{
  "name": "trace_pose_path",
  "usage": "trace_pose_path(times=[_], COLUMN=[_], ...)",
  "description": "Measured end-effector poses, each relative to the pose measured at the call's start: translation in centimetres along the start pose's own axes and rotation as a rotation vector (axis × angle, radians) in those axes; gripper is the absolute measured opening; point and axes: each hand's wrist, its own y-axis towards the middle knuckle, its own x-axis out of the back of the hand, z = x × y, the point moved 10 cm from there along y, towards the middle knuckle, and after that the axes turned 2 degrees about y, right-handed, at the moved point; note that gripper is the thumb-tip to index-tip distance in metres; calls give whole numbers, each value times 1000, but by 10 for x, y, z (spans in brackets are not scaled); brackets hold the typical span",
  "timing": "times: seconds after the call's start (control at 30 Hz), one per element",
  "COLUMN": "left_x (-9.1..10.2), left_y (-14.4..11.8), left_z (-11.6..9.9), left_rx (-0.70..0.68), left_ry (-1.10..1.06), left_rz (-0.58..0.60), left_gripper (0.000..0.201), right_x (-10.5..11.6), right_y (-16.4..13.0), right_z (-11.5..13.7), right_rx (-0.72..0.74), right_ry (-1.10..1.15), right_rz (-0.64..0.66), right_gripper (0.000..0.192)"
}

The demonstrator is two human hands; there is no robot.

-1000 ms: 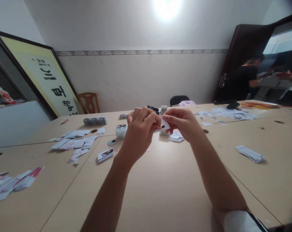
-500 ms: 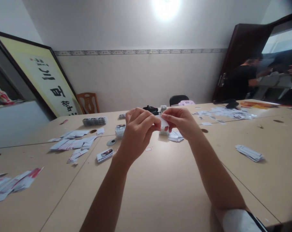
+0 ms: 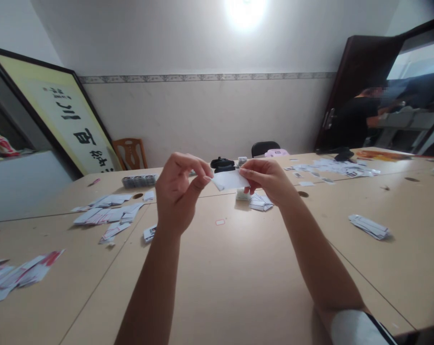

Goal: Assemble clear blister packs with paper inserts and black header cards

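Both hands raised above desk [image 3: 238, 268]. Left hand [image 3: 177, 191] pinches left corner of white slip [image 3: 231, 179]; right hand [image 3: 267, 179] pinches right edge. Slip held between them, over small stack [image 3: 260, 202]. Black object [image 3: 222, 164] behind.

The slip [image 3: 231, 179] is a small white rectangle of thin paper or film, plain on the side that shows. It is held up in the air above the tabletop [image 3: 238, 278], lying nearly flat with its long edge running left to right. The right hand [image 3: 269, 181] pinches its right end; its left corner meets the fingers [image 3: 202, 179] of the left hand [image 3: 177, 194].
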Motion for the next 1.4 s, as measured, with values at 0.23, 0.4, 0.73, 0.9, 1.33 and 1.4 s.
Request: trace_pose_path(times=[0.23, 0.4, 0.73, 0.9, 1.33, 1.4], left_x=[32, 29, 8, 4, -6, -9], left_y=[5, 4, -4, -9, -16, -19], left_z=[12, 17, 57, 61, 66, 70], left_rx=[110, 65, 290, 335, 415, 434], left_ry=[-14, 8, -119, 34, 80, 78], left_rz=[-169, -145, -3, 105, 271, 299], left_gripper=[37, 31, 29, 5, 44, 47], right_x=[5, 70, 168, 169, 224, 235], right_y=[1, 4, -13, -20, -39, -47], right_z=[3, 11, -124, -169, -210, -206], right_rx=[0, 48, -533, -705, -798, -813], right_ry=[-72, -181, -283, -283, -442, -536], right_rz=[46, -176, -480, -438, -610, -639], right_gripper=[25, 18, 12, 33, 37, 37])
